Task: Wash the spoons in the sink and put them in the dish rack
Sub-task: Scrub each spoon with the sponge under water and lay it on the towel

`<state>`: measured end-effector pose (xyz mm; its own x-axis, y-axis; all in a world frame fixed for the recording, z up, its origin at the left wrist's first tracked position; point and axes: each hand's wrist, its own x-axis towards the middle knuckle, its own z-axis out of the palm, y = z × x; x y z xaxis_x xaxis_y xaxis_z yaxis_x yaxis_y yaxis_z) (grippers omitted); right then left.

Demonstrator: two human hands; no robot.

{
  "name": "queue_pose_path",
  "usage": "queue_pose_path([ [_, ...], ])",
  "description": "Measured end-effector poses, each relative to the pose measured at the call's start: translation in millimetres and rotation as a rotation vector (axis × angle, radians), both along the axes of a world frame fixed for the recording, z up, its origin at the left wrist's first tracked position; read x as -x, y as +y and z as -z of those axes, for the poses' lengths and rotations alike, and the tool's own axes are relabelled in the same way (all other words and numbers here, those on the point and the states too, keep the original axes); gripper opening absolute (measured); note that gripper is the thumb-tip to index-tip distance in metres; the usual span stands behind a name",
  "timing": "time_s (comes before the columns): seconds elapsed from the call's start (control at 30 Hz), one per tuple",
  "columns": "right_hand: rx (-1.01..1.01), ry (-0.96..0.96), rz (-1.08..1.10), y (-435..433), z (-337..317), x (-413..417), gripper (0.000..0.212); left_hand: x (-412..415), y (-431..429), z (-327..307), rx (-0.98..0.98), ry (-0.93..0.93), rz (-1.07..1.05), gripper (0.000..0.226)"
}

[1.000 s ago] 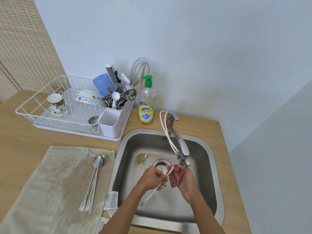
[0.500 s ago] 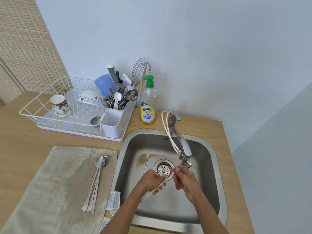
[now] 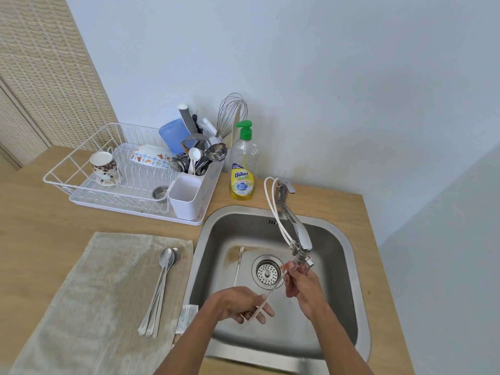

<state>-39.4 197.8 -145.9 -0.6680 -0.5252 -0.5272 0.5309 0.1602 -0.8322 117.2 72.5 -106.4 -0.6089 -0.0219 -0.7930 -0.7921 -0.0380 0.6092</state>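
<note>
Over the steel sink (image 3: 349,255), my left hand (image 3: 240,304) grips the handle end of a long thin spoon (image 3: 266,297). My right hand (image 3: 300,285) is closed around the spoon's bowl end with a pink scrubber (image 3: 304,267) just under the tap spout (image 3: 301,236). A second long spoon (image 3: 238,266) lies on the sink floor left of the drain (image 3: 267,272). Several long metal spoons (image 3: 159,288) lie together on the grey towel (image 3: 89,299). The white dish rack (image 3: 89,171) stands at the back left, its cutlery cup (image 3: 185,197) at the near right corner.
A dish soap bottle (image 3: 243,169) stands between rack and tap. The rack holds a patterned mug (image 3: 104,167), a small steel bowl (image 3: 160,192), a blue container, a whisk and other utensils. A paper packet (image 3: 186,318) lies on the sink's left rim.
My hands have drawn apart along the spoon: the left slid toward me down the handle, the right stayed up by the spout. The camera has shifted slightly.
</note>
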Motion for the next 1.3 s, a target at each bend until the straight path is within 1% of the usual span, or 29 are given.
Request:
queue_pose_path([
  [0.1, 0.004, -0.02, 0.007, -3, 0, 0, 0.021, -4, -3, -4, -0.001, -0.019, -0.069, 0.035],
  [0.17, -0.038, -0.037, 0.034, -3, 2, 0, 0.02, -10, -11, -8, 0.025, -0.034, -0.069, 0.026],
  [0.3, -0.097, -0.107, 0.056, 0, 0, 1, 0.036, -25, -26, -14, 0.046, -0.017, -0.079, 0.022],
  [0.4, -0.238, -0.022, 0.004, 1, -6, -5, 0.049, -33, -34, -20, 0.092, 0.045, -0.138, 0.024],
  [0.47, -0.307, 0.065, -0.007, 2, -5, -10, 0.058, -37, -38, -23, 0.175, 0.079, -0.181, 0.025],
  [0.53, -0.337, 0.141, -0.021, 1, -4, -13, 0.061, -44, -44, -27, 0.278, 0.097, -0.234, 0.025],
  [0.67, -0.422, 0.255, -0.032, -3, -4, -16, 0.052, -63, -53, -27, 0.387, 0.099, -0.383, 0.022],
  [0.73, -0.468, 0.327, -0.052, -4, -1, -16, 0.048, -73, -57, -25, 0.428, 0.082, -0.461, 0.024],
  [0.87, -0.486, 0.415, -0.042, -4, 9, -13, 0.046, -92, -66, -27, 0.509, 0.063, -0.568, 0.024],
  [0.93, -0.495, 0.448, -0.051, -4, 10, -12, 0.045, -103, -71, -27, 0.541, 0.089, -0.665, 0.016],
  [1.0, -0.504, 0.472, -0.069, -4, 9, -13, 0.05, -115, -75, -24, 0.596, 0.14, -0.786, 0.008],
  [1.07, -0.512, 0.465, -0.074, -4, 7, -15, 0.053, -124, -75, -20, 0.675, 0.162, -0.878, 0.009],
  [1.2, -0.506, 0.364, -0.055, -2, 4, -21, 0.051, -138, -75, -13, 0.796, 0.162, -1.061, 0.012],
  [1.3, -0.489, 0.293, -0.057, 0, 3, -25, 0.05, -146, -75, -6, 0.885, 0.098, -1.116, 0.019],
])
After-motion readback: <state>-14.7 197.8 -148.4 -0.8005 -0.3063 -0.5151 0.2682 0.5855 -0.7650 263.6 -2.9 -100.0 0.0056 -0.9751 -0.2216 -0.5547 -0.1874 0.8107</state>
